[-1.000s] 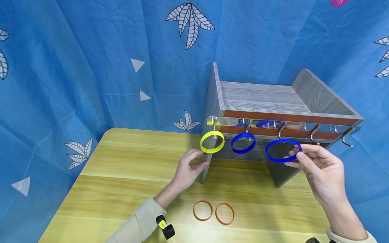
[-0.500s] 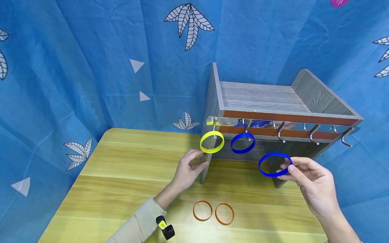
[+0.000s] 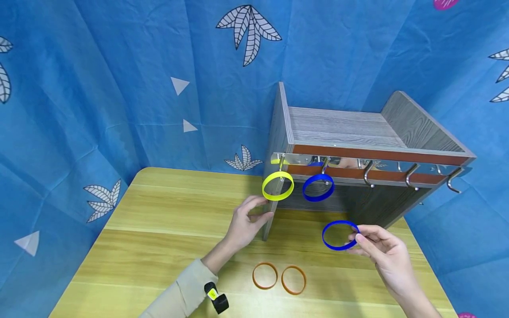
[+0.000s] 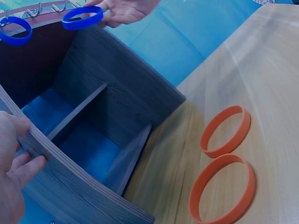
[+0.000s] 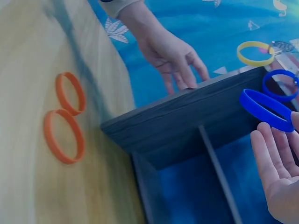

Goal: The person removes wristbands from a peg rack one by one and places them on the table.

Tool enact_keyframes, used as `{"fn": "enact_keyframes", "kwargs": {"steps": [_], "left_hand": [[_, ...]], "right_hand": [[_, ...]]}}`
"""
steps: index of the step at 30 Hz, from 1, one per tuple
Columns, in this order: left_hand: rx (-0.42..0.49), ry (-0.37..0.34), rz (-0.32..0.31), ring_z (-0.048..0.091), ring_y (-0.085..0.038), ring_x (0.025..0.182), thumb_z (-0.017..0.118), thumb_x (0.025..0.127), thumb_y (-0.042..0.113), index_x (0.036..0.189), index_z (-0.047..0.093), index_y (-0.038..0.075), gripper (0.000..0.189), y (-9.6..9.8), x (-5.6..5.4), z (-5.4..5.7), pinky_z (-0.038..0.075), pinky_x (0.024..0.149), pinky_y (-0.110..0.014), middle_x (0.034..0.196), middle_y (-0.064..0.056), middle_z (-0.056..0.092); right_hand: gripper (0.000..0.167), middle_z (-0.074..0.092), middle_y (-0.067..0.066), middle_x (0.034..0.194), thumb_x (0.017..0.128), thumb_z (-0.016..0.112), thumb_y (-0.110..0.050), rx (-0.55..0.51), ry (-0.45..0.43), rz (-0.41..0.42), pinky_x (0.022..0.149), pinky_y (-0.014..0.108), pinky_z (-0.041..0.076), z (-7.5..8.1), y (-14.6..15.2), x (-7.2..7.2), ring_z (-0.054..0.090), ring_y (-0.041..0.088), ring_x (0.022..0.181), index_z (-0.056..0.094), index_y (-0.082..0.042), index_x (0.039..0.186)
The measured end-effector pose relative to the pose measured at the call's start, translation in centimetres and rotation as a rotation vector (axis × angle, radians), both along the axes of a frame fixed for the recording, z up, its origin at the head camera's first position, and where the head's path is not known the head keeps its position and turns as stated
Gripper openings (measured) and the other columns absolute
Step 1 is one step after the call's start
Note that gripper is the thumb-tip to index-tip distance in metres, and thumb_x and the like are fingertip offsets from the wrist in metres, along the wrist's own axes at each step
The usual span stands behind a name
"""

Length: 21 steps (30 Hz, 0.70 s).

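In the head view my right hand (image 3: 387, 258) pinches a blue silicone wristband (image 3: 339, 249) by its right side, above the table in front of the rack. My left hand (image 3: 246, 225) rests against the front edge and outer side of the grey wooden rack's left panel (image 3: 269, 223). In the right wrist view its fingertips touch that edge without wrapping onto the inner face. A yellow wristband (image 3: 278, 197) hangs from the leftmost hook, and another blue wristband (image 3: 318, 197) hangs from the second. Two orange wristbands (image 3: 265, 288) (image 3: 294, 292) lie side by side on the table.
The rack's metal hook strip (image 3: 336, 161) carries bare hooks (image 3: 411, 176) toward the right. Behind stands a blue patterned curtain (image 3: 222, 110). The wooden table (image 3: 167, 212) stretches left of the rack, and inner dividers (image 4: 79, 112) show in the left wrist view.
My right hand has carried the blue wristband down and to the left, away from the third hook. The left hand stays against the panel; the hanging and lying wristbands have not moved.
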State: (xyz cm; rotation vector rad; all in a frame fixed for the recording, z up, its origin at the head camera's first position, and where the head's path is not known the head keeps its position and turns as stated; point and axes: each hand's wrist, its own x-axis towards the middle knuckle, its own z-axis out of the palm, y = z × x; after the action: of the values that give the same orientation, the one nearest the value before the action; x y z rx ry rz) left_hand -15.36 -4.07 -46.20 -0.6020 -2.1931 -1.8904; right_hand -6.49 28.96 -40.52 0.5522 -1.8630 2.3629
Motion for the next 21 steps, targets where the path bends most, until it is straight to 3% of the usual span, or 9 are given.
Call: {"fn": "enact_keyframes", "kwargs": {"steps": [7,21], "left_hand": [[-0.002,0.006,0.002,0.068,-0.035,0.124,0.078,0.095,0.007,0.129,0.071,0.006,0.035,0.0,0.0,0.1,0.068,0.089,-0.027,0.13,-0.015,0.068],[-0.014,-0.001,0.005,0.068,-0.035,0.124,0.078,0.095,0.008,0.13,0.07,0.007,0.035,0.0,0.1,0.2,0.068,0.09,-0.028,0.129,-0.015,0.069]], "right_hand": [[0.037,0.082,0.0,0.103,0.104,0.049,0.014,0.128,-0.104,-0.063,0.077,0.032,0.07,-1.6,-0.1,0.5,0.079,0.013,0.092,0.075,-0.008,0.119],[0.032,0.08,-0.003,0.098,0.104,0.055,0.009,0.225,-0.23,-0.044,0.079,0.036,0.07,-5.7,0.2,1.0,0.079,0.013,0.089,0.076,-0.013,0.115]]}}
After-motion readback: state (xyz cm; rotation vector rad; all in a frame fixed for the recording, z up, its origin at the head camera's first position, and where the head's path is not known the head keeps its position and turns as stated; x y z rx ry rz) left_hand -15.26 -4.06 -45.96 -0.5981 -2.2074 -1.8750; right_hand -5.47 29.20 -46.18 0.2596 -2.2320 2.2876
